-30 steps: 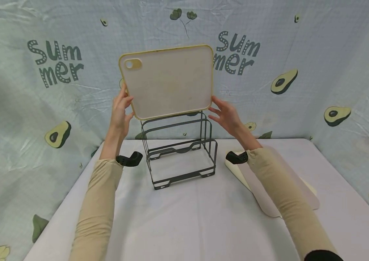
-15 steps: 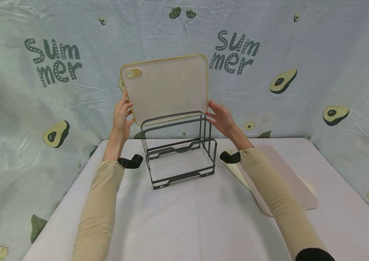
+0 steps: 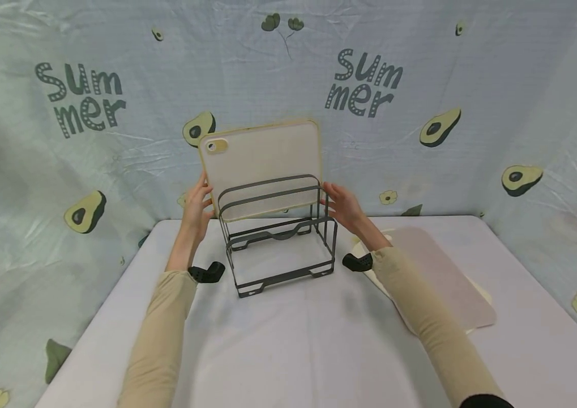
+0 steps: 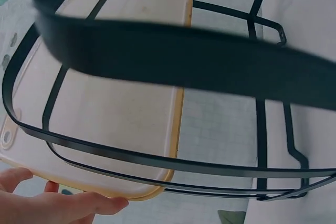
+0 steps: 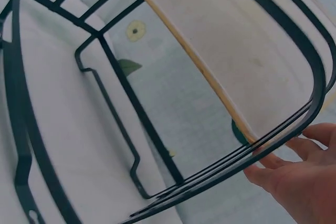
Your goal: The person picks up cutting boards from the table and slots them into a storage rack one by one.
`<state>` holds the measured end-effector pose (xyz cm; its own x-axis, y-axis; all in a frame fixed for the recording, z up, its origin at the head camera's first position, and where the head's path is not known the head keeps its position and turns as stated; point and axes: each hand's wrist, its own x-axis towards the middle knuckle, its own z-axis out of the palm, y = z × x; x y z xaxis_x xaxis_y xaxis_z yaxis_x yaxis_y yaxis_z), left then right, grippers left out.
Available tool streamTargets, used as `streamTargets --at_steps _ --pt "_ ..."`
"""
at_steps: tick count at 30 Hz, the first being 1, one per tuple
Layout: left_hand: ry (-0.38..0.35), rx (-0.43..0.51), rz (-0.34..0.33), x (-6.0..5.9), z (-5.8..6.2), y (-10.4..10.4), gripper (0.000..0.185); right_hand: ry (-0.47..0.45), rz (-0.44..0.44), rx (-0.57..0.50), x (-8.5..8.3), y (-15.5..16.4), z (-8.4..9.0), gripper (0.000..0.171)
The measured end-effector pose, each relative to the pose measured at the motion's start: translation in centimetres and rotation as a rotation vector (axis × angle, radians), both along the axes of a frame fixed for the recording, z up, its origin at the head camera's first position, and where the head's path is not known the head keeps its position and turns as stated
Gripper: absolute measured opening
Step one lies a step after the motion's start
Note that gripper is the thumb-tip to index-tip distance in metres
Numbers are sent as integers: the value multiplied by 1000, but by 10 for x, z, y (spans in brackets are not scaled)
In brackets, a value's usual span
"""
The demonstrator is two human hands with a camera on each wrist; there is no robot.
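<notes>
A white cutting board (image 3: 268, 156) with a yellow rim and a handle slot is held upright by both hands, one at each short side. Its lower part is seen through the hoops of a black wire rack (image 3: 280, 277), its bottom edge raised above the rack's base. Whether it lies between hoops or behind them I cannot tell. My left hand (image 3: 196, 209) grips the board's left edge; its fingers (image 4: 89, 203) lie along the rim in the left wrist view. My right hand (image 3: 344, 207) holds the right edge, fingertips partly hidden by rack bars in the right wrist view.
The rack stands on a white-covered table (image 3: 278, 351). To its right lie a pinkish board (image 3: 441, 277) and a cream one beneath it, partly covered by my right sleeve (image 3: 421, 306). A patterned cloth (image 3: 370, 22) hangs behind the table.
Both hands have lowered the cutting board from above the rack until its lower part is behind the black hoops. The rack has stayed in place.
</notes>
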<state>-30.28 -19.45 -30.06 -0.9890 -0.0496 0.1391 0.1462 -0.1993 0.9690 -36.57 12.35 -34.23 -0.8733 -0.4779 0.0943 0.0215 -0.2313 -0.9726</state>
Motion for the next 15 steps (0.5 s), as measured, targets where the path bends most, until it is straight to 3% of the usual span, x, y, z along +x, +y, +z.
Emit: streamTargets --at_steps 9,15 --pt "-31 -29 -12 4 -13 -2 51 1 -38 34 7 -1 -7 55" --pt "-81 -53 27 1 -20 0 53 -17 -72 74 8 -3 -17 55"
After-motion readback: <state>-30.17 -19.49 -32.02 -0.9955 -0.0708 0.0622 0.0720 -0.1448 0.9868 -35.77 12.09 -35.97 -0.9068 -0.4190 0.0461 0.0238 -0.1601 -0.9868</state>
